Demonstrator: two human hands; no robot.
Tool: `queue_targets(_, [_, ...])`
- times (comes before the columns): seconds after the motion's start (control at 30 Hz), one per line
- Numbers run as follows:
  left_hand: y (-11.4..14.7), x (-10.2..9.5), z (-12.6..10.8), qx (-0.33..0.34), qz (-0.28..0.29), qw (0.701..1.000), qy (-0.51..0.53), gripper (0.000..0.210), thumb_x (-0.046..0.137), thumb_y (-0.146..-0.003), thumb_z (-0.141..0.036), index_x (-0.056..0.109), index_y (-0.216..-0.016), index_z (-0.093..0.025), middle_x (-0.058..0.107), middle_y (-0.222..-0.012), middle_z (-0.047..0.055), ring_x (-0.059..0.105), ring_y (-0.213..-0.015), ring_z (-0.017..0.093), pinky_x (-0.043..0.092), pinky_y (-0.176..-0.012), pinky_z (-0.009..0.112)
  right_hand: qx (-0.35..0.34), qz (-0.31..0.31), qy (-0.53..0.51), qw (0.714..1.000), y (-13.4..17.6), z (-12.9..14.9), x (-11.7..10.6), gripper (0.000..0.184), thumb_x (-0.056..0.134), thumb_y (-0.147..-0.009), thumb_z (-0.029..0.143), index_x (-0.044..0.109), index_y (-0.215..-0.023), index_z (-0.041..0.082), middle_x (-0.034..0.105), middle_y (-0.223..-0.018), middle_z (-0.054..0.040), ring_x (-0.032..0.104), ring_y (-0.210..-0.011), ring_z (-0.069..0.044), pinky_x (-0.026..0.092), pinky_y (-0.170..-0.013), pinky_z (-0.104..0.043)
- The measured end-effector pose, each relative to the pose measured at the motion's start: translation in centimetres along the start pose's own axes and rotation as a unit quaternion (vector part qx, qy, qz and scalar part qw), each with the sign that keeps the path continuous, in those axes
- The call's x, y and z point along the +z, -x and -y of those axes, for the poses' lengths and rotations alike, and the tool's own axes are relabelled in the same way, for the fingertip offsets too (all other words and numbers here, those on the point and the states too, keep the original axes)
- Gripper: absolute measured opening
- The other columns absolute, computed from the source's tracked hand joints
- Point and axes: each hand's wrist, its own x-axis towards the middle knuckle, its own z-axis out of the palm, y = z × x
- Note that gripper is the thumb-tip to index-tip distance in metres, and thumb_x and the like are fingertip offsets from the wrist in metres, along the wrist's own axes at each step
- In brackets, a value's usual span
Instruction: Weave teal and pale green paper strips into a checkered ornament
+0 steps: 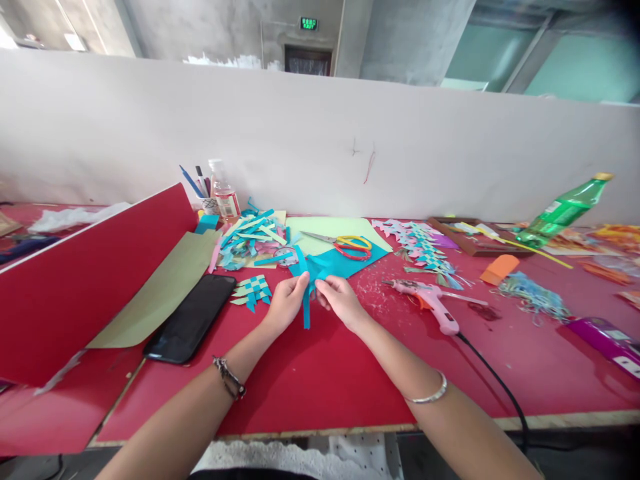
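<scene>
Both my hands meet over the middle of the red table, pinching blue paper strips (307, 312). My left hand (287, 301) grips them from the left, and one strip hangs below the fingers. From the right, my right hand (343, 300) closes on the other side of the strips; some fingers are hidden. Just behind lies a blue paper sheet (367, 262) with yellow-and-red-handled scissors (350, 247) on it and on a pale green sheet (330, 228). To the left of my left hand sits a small woven blue-and-green paper piece (253, 291).
Left are a black phone (193, 320), a heap of paper strips (255, 237) and a clear bottle (225, 193). A pink glue gun (425, 297) with a cord lies right, near woven paper fish shapes (425, 247). A green bottle (563, 213) leans farther right.
</scene>
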Motion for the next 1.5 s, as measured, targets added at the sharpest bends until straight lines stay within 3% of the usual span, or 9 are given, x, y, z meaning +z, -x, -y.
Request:
queue_targets(0.17, [0.25, 0.11, -0.18, 0.009, 0.037, 0.999, -0.037, 0.046, 0.034, -0.081, -0.046, 0.050, -0.052, -0.015, 0.050, -0.047, -0.002, 0.045, -0.047, 0.009, 0.034, -0.050, 0.018, -0.012, -0.012, 0.000, 1.000, -0.01, 0.29, -0.16, 0.035, 0.043, -0.077, 0.040, 0.040, -0.049, 0.019, 0.041, -0.041, 0.0061, 0.037, -0.039, -0.006, 0.028, -0.042, -0.021])
queue_targets(0.53, [0.02, 0.20, 0.07, 0.005, -0.019, 1.000, -0.019, 0.049, 0.032, -0.082, -0.047, 0.048, -0.049, -0.015, 0.050, -0.046, -0.002, 0.044, -0.045, 0.008, 0.033, -0.047, 0.018, -0.008, 0.009, -0.003, 1.000, 0.12, 0.13, 0.02, 0.034, 0.046, -0.075, 0.039, 0.038, -0.050, 0.019, 0.038, -0.040, 0.0071, 0.034, -0.038, -0.005, 0.024, -0.039, -0.021])
queue_targets(0.73, [0.16, 0.21, 0.15, 0.018, 0.033, 0.999, -0.025, 0.048, 0.034, -0.082, -0.047, 0.051, -0.052, -0.014, 0.051, -0.048, -0.002, 0.044, -0.046, 0.008, 0.034, -0.048, 0.018, -0.016, -0.013, -0.001, 1.000, 0.11, 0.30, -0.04, 0.036, 0.042, -0.078, 0.042, 0.038, -0.050, 0.019, 0.039, -0.041, 0.0063, 0.035, -0.039, -0.006, 0.027, -0.041, -0.021])
queue_targets(0.93, [0.19, 0.20, 0.22, 0.021, 0.015, 0.999, -0.022, 0.049, 0.033, -0.083, -0.046, 0.051, -0.050, -0.014, 0.051, -0.047, -0.002, 0.047, -0.049, 0.009, 0.035, -0.050, 0.018, -0.012, 0.013, -0.002, 1.000, 0.19, 0.21, 0.26, 0.033, 0.047, -0.075, 0.042, 0.037, -0.053, 0.019, 0.038, -0.043, 0.0072, 0.034, -0.040, -0.006, 0.025, -0.040, -0.021])
queue_targets(1.1, [0.03, 0.03, 0.07, -0.005, -0.024, 1.000, -0.012, 0.048, 0.034, -0.081, -0.049, 0.046, -0.048, -0.015, 0.043, -0.043, -0.004, 0.036, -0.042, 0.007, 0.029, -0.044, 0.018, -0.018, 0.007, -0.003, 1.000, 0.22, 0.18, 0.14, 0.033, 0.046, -0.076, 0.039, 0.038, -0.051, 0.019, 0.038, -0.041, 0.0069, 0.034, -0.039, -0.006, 0.025, -0.040, -0.020])
queue_targets(1.27, [0.08, 0.04, 0.16, 0.008, 0.039, 0.999, -0.020, 0.048, 0.035, -0.080, -0.050, 0.051, -0.053, -0.014, 0.049, -0.049, -0.002, 0.040, -0.046, 0.007, 0.031, -0.046, 0.019, -0.023, -0.013, -0.003, 1.000, 0.18, 0.47, 0.09, 0.035, 0.044, -0.077, 0.040, 0.038, -0.050, 0.019, 0.038, -0.041, 0.0068, 0.035, -0.039, -0.006, 0.027, -0.041, -0.021])
queue_targets(1.5, [0.09, -0.02, 0.31, -0.001, -0.015, 0.999, -0.044, 0.049, 0.035, -0.080, -0.050, 0.042, -0.047, -0.015, 0.039, -0.041, -0.005, 0.035, -0.041, 0.006, 0.027, -0.043, 0.019, 0.000, 0.002, 0.007, 1.000, 0.19, -0.10, 0.33, 0.035, 0.048, -0.074, 0.042, 0.038, -0.050, 0.019, 0.040, -0.041, 0.0063, 0.035, -0.039, -0.006, 0.026, -0.040, -0.020])
